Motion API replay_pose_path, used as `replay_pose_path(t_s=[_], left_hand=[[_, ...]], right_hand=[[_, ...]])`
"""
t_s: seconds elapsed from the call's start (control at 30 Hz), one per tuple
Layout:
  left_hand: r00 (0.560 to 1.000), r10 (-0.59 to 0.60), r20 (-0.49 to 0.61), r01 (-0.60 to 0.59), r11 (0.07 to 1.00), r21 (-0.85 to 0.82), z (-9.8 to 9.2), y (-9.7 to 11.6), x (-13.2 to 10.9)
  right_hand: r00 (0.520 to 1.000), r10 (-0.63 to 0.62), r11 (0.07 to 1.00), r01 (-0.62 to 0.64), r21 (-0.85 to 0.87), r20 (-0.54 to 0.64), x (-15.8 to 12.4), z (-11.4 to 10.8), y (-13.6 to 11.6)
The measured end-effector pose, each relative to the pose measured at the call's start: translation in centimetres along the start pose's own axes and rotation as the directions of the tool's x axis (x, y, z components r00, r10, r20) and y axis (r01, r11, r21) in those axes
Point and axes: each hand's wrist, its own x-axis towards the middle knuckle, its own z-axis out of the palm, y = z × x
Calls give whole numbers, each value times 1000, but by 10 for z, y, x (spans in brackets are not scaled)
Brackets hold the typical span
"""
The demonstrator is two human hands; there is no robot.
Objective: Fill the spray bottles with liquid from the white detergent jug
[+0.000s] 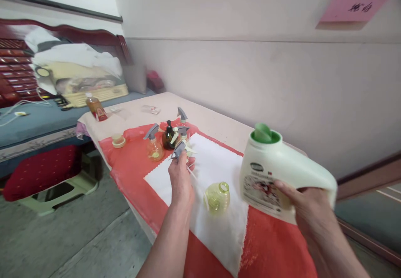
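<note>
My left hand is closed on a grey trigger sprayer head, whose thin white tube slants down toward a small yellow-green bottle. That round bottle has an uncapped neck and rests on a white cloth. On the right, my right hand grips a large pale green detergent jug by its handle, with the thumb on the label side. A green cap sits in the jug's mouth. Whether the jug's base touches the table cannot be made out.
Past my left hand stand an orange spray bottle, a dark pump bottle and other sprayers. A red cloth covers the table. Farther off are a round lid and an amber bottle. A stool stands left; a wall is behind.
</note>
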Motion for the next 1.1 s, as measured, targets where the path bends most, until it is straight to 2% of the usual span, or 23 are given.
replay_pose_path(t_s=[0.03,0.1,0.2,0.27,0.37,0.5,0.57,0.67,0.8,0.97,1.1], left_hand=[[1000,-2,4,2,1000,1,0,1,0],[1000,-8,9,8,1000,1,-1,1,2],[1000,-13,6,13,1000,-12,-2,2,2],[1000,-16,10,17,1000,-18,-2,2,2],[999,-24,27,25,999,-22,-1,2,0],[998,-42,43,47,992,-119,0,5,-2],[996,-50,73,66,972,-227,0,8,-4],[993,-14,118,57,931,-362,2,10,-8],[980,95,177,-12,907,-422,5,10,-17],[945,127,302,12,907,-420,10,8,-26],[945,128,301,30,883,-468,11,12,-27]], right_hand=[[997,67,987,-70,143,29,4,16,7],[995,98,977,-101,188,27,12,48,23],[989,141,975,-146,169,39,20,84,43],[985,168,978,-173,113,49,18,94,51],[979,198,980,-198,-5,41,-4,86,56],[974,219,974,-214,-74,64,-61,54,68],[952,225,973,-209,-98,205,-90,44,78],[916,201,973,-147,-176,347,-116,47,88],[911,110,967,-5,-256,397,-114,67,88],[923,63,955,55,-290,380,-101,77,90],[924,36,950,86,-299,380,-100,78,96]])
